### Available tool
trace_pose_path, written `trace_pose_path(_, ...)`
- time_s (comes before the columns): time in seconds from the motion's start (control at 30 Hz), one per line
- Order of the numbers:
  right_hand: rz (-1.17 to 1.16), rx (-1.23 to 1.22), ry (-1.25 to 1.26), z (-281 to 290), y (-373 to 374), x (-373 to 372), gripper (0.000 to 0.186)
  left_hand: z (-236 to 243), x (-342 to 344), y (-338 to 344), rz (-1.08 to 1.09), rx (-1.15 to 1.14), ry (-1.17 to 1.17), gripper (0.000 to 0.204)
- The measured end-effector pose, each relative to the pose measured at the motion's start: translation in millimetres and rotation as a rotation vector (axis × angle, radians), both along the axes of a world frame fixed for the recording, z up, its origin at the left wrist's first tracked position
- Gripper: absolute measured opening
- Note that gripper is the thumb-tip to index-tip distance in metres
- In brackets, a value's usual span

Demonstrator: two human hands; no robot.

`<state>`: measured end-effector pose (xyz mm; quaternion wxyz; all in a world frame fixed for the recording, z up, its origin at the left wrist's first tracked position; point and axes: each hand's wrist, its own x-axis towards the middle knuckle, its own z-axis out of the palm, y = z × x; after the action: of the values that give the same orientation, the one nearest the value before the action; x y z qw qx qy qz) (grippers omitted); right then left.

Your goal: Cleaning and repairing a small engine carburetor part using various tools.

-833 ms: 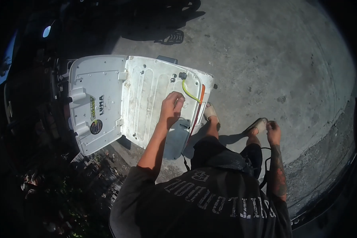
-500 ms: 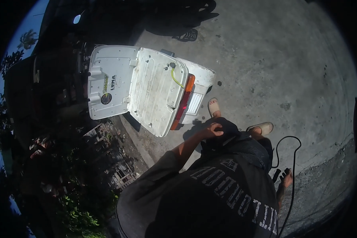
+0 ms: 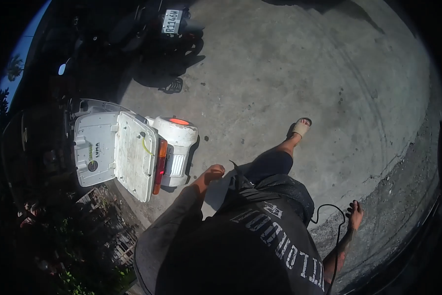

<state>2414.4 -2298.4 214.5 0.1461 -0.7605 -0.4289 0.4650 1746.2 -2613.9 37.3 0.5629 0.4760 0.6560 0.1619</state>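
My left hand (image 3: 215, 173) hangs beside my waist with its fingers curled in and nothing showing in it. Left of it stands a white vehicle or cart body (image 3: 179, 132) with an orange round patch on its top. Its hinged white lid (image 3: 137, 150) lies swung over, a yellow-green wire across the panel and an orange-red light bar (image 3: 160, 167) along the edge. My right hand (image 3: 356, 215) is held out low on the right, fingers apart, holding nothing I can see. A thin black cable (image 3: 340, 221) loops between my waist and right forearm.
A dark motorcycle (image 3: 171, 44) stands in shade at the upper left. Grey concrete (image 3: 260, 73) stretches ahead, meeting rougher gravel (image 3: 398, 196) at the right. Wooden slats (image 3: 125, 246) and plants lie at the lower left. My sandalled foot (image 3: 302, 127) is stepping forward.
I have turned and stepped right, so the white cart sits farther left and lower in view. My left hand has left my thigh. More of the motorcycle shows.
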Motion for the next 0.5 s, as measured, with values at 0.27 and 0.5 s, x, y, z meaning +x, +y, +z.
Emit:
trace_pose_path(0.27,-0.563,-0.123,0.334,-2.8,82.0,43.0,0.043,95.0,86.3,467.1,-0.228,-0.182,0.346,0.036)
trace_pose_path(0.5,-0.616,-0.403,0.29,-78.2,164.9,9.5,0.041,171.6,104.4,830.6,-0.133,0.061,0.425,0.03)
